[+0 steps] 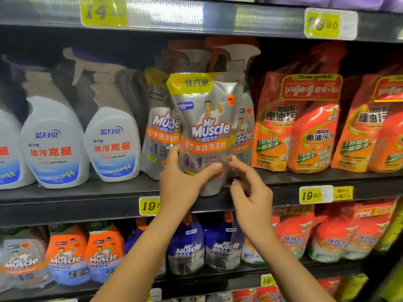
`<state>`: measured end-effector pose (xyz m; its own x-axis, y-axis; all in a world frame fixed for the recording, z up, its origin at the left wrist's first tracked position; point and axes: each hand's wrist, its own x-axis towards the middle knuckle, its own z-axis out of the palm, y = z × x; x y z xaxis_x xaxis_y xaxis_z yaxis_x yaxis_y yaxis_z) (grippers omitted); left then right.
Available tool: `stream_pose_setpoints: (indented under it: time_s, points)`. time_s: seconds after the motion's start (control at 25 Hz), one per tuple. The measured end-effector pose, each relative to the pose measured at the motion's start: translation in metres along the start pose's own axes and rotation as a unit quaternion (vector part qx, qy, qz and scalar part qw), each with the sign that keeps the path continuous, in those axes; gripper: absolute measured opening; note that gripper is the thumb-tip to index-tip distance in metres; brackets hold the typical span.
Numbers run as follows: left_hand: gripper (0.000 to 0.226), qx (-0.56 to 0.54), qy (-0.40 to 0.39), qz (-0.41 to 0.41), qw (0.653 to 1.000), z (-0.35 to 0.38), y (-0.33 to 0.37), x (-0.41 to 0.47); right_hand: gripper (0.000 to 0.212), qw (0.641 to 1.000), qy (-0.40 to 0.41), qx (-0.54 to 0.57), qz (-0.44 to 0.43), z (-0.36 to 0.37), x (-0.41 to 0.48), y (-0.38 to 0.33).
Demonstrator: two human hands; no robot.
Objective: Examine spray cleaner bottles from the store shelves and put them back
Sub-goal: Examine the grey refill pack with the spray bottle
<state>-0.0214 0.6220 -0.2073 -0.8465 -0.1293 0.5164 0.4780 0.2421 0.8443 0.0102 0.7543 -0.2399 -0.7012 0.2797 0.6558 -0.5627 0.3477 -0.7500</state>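
Observation:
A silver Mr Muscle refill pack (207,118) with a yellow top band stands upright at the front of the middle shelf (87,197). My left hand (183,182) grips its lower left part, thumb across the front. My right hand (250,192) is at the pack's lower right corner, fingertips touching its edge, fingers loosely curled. Behind the pack stand more Mr Muscle packs (159,127) with spray triggers on top.
White spray bottles with blue labels (111,140) stand to the left. Orange-red cleaner packs (298,127) fill the right of the shelf. Yellow price tags (311,195) hang on the shelf edge. The lower shelf holds blue and orange Mr Muscle bottles (187,245).

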Motion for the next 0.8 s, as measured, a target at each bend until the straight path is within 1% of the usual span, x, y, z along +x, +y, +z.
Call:
stream_pose_setpoints:
  time_s: [0.04,0.12,0.2,0.24,0.28,0.36,0.44,0.48,0.52,0.56,0.6,0.64,0.72,0.8]
  points:
    - [0.067,-0.012,0.013,0.007,1.000,0.001,-0.003,0.001,0.040,1.000,0.004,0.010,0.002,-0.006,0.004,0.002]
    - [0.061,-0.071,0.017,0.010,0.997,-0.002,-0.007,-0.001,0.036,1.000,0.023,0.007,-0.001,-0.020,0.013,0.006]
    - [0.055,-0.156,0.008,0.003,0.988,-0.009,-0.010,-0.003,0.042,1.000,0.025,-0.005,0.003,-0.033,0.024,0.009]
    - [0.052,-0.192,-0.002,0.000,0.981,-0.014,-0.011,-0.004,0.049,1.000,0.011,-0.001,0.013,-0.038,0.029,0.009]
    - [0.046,-0.222,-0.012,-0.003,0.975,-0.020,-0.011,-0.006,0.057,0.999,-0.014,0.011,0.028,-0.043,0.034,0.007]
    - [0.035,-0.281,-0.028,-0.023,0.959,-0.030,-0.011,-0.013,0.067,0.991,-0.099,0.076,0.055,-0.048,0.040,0.002]
    - [0.029,-0.312,-0.044,-0.048,0.948,-0.040,-0.011,-0.027,0.063,0.963,-0.196,0.172,0.074,-0.047,0.036,-0.006]
    - [0.028,-0.314,-0.059,-0.059,0.946,-0.045,-0.010,-0.035,0.058,0.947,-0.219,0.215,0.091,-0.044,0.028,-0.009]
    - [0.031,-0.308,-0.079,-0.067,0.946,-0.051,-0.010,-0.043,0.051,0.938,-0.217,0.247,0.114,-0.039,0.018,-0.010]
    - [0.037,-0.297,-0.100,-0.074,0.947,-0.056,-0.009,-0.051,0.041,0.934,-0.194,0.269,0.134,-0.035,0.007,-0.011]
    - [0.046,-0.283,-0.118,-0.082,0.948,-0.062,-0.008,-0.056,0.030,0.932,-0.167,0.284,0.153,-0.033,-0.004,-0.013]
    - [0.056,-0.267,-0.136,-0.089,0.950,-0.069,-0.007,-0.059,0.024,0.929,-0.148,0.294,0.169,-0.033,-0.012,-0.015]
    - [0.071,-0.236,-0.174,-0.111,0.950,-0.079,-0.008,-0.063,0.023,0.923,-0.144,0.302,0.190,-0.034,-0.026,-0.018]
    - [0.076,-0.225,-0.205,-0.137,0.942,-0.083,-0.010,-0.069,0.029,0.913,-0.144,0.315,0.217,-0.036,-0.037,-0.021]
